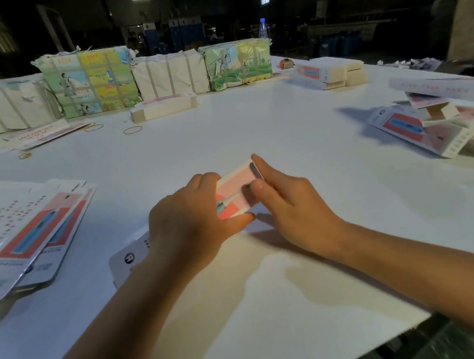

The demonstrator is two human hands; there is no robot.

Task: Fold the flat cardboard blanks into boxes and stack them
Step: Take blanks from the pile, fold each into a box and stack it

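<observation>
Blank (235, 192), pink-red print, blurred, half-folded

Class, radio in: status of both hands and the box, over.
Left hand gripping box. Right hand pinching its far end. Box half-formed, on table. Nothing in the way.

Packing workshop in a dim warehouse hall. Strapped paper-wrapped bundles (88, 81) are lining the far edge of a large white worktable (253, 125); flat printed blanks (34, 238) are lying left, folded boxes (452, 124) are piling right, rubber bands (132, 129) are scattering between.
</observation>
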